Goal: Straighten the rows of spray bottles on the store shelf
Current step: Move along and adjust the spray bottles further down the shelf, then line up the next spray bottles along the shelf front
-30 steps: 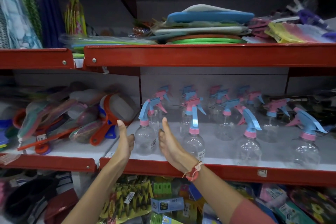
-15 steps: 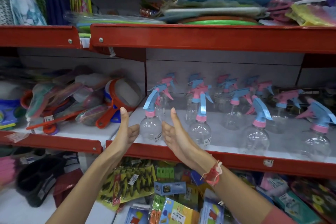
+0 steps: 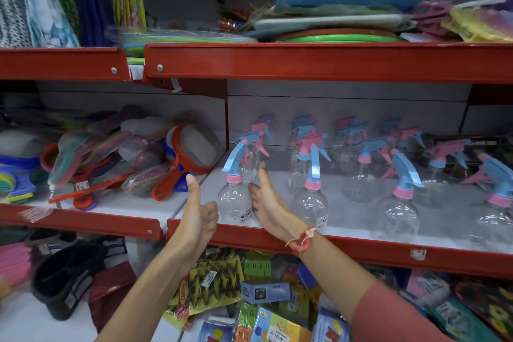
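Note:
Clear spray bottles with blue and pink trigger heads stand in loose rows on the white middle shelf [image 3: 347, 226]. The front-left spray bottle [image 3: 234, 200] has a blue trigger and pink collar. My left hand [image 3: 198, 215] is just left of it, thumb up, fingers curled, holding nothing. My right hand [image 3: 266, 203] is on the bottle's right side, thumb raised, fingers apart and close to or touching its body. A second front bottle [image 3: 312, 200] stands right of my right hand. More bottles [image 3: 399, 203] follow to the right and behind.
The shelf's red front lip [image 3: 361, 250] runs below my wrists. On the neighbouring left shelf lie orange strainers [image 3: 191, 150] and packed utensils. Foam mats and plates [image 3: 341, 16] fill the upper shelf. Packaged goods [image 3: 211, 286] crowd the shelf underneath.
Both hands have stayed on either side of the front-left bottle. The left hand's fingers have curled in further. The view has shifted slightly.

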A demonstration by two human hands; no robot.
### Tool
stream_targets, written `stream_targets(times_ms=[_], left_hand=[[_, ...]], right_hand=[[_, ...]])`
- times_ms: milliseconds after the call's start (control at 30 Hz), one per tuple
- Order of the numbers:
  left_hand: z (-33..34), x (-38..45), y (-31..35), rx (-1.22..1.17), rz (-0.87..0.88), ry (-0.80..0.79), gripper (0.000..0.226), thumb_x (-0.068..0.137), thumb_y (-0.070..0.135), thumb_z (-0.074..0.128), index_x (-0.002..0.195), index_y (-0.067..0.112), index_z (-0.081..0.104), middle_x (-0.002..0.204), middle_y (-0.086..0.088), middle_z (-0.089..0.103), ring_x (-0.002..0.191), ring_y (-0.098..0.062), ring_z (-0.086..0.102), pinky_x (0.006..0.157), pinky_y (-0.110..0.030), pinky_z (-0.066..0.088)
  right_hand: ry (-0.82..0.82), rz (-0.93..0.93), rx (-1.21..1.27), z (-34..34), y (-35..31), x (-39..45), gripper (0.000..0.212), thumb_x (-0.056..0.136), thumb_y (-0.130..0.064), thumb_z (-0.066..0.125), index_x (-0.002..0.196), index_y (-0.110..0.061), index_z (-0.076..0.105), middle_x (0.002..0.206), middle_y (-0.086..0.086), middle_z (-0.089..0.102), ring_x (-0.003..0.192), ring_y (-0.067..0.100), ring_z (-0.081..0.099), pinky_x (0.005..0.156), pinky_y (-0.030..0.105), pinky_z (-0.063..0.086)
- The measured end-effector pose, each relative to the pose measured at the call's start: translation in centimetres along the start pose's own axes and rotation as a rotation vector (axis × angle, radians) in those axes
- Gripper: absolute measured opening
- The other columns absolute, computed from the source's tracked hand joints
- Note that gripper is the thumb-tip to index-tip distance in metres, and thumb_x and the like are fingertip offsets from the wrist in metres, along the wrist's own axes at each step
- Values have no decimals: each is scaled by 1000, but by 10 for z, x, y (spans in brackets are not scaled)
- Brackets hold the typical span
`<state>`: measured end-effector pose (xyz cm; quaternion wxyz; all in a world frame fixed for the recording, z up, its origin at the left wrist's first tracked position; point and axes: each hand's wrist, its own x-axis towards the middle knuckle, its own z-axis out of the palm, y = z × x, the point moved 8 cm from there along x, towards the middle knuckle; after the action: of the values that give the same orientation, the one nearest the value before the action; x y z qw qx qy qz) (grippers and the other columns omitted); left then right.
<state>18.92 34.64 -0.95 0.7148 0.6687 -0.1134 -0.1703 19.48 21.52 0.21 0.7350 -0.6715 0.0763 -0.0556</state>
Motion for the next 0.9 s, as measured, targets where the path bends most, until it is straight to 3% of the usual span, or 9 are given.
stream_targets(times_ms=[33, 100, 167, 300, 600, 733, 800, 900], left_hand=[[2, 0, 1, 11, -6, -5, 113, 70, 84, 10, 142, 0, 33, 149, -17, 37, 137, -23, 37, 115, -33, 26], [6, -2, 7, 24, -13, -26, 118, 66, 84, 7, 146, -2, 15, 157, -18, 16, 146, -23, 20, 120, -36, 13], [5, 1, 9, 42, -18, -24, 120, 63, 84, 6, 146, -1, 15, 158, -16, 16, 146, -22, 19, 121, -36, 11], [7, 9, 16, 62, -14, -41, 105, 78, 75, -2, 146, -3, 18, 157, -16, 20, 146, -22, 19, 118, -34, 11], [1, 26, 9, 63, -24, -23, 110, 72, 80, 0, 148, 1, 13, 159, -13, 13, 147, -19, 17, 119, -33, 10], [-1, 27, 9, 41, 53, 48, 109, 69, 83, 4, 149, 8, 5, 159, -10, 7, 147, -24, 14, 119, -38, 6], [-6, 20, 9, 74, 140, 147, 110, 67, 86, 8, 150, 15, 12, 159, -4, 14, 147, -23, 17, 120, -43, 7], [-10, 0, 17, 106, 315, 322, 83, 80, 76, 16, 136, 23, 48, 145, 0, 47, 135, -18, 41, 116, -43, 25]], right_hand=[[-6, -2, 3, 2, 1, -2, 86, 86, -73, 14, 153, -19, 5, 161, 7, 10, 147, 20, 15, 118, 39, 13], [-28, 0, 0, 5, 4, -7, 87, 86, -73, 14, 153, -19, 3, 162, 7, 8, 148, 19, 13, 118, 38, 12], [-47, 1, -18, 8, 3, -14, 87, 85, -74, 14, 153, -22, 1, 162, 6, 6, 148, 17, 11, 120, 38, 9], [-68, -4, -18, 9, 1, -30, 82, 86, -73, 14, 152, -26, 0, 162, 5, 3, 148, 15, 7, 121, 38, 7], [-80, 9, -62, 12, 2, -48, 80, 86, -73, 12, 151, -29, -1, 162, 1, 2, 148, 14, 8, 121, 40, 7], [-66, 17, -74, 7, 6, -48, 82, 84, -75, 12, 151, -30, 1, 162, -1, 4, 148, 14, 9, 121, 40, 8], [-52, 8, -110, -1, 7, -52, 88, 80, -79, 12, 152, -29, 8, 162, -4, 10, 148, 14, 12, 121, 43, 8], [-15, -117, -174, -20, -6, -69, 82, 85, -74, 16, 144, -22, 40, 151, -5, 41, 138, 13, 39, 118, 38, 24]])
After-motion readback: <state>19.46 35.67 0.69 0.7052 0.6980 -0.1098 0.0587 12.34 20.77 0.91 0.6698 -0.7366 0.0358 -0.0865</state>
